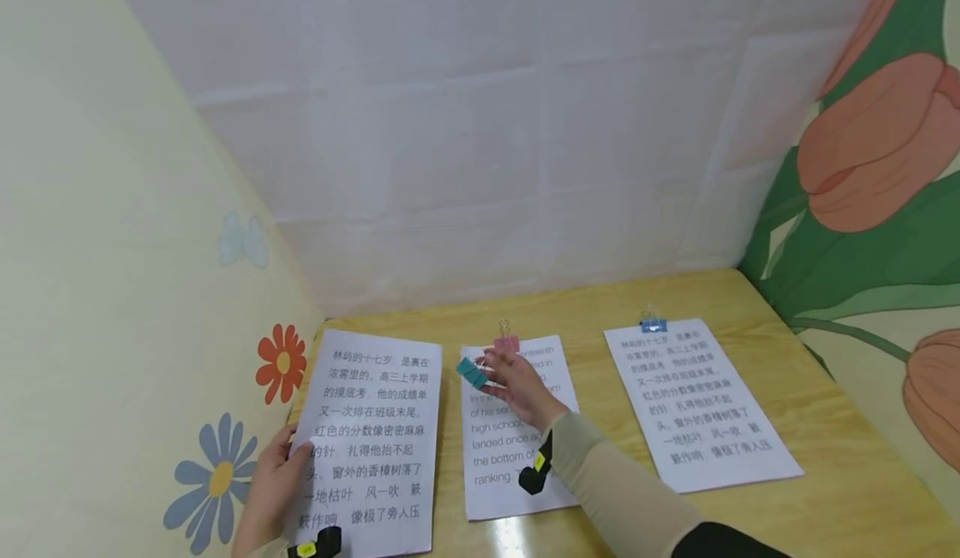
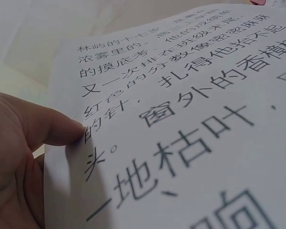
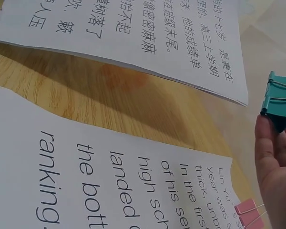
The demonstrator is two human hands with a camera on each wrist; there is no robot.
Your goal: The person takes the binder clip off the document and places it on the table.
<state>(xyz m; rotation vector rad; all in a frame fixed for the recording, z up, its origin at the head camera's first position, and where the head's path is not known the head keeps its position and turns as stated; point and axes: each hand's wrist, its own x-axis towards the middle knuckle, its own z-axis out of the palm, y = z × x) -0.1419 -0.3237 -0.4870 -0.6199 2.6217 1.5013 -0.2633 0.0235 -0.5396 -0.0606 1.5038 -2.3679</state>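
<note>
My left hand [image 1: 273,483] pinches the left edge of a stack of printed sheets [image 1: 375,433], its thumb on top and the other fingers behind. In the right wrist view the far side of this stack [image 3: 133,33] stands raised off the table. My right hand [image 1: 521,387] holds a teal binder clip [image 1: 472,372] by its fingertips, above the middle sheets [image 1: 495,458] with English print. The right wrist view shows the clip [image 3: 280,95] with its wire handles, apart from any paper. A pink binder clip [image 1: 506,344] sits on the top edge of the middle sheets.
To the right lie more printed sheets [image 1: 697,408] with a blue binder clip [image 1: 653,324] on their top edge. The wooden table [image 1: 840,433] meets a white cloth [image 1: 525,124] at the back. Flower-patterned panels [image 1: 90,249] stand at both sides.
</note>
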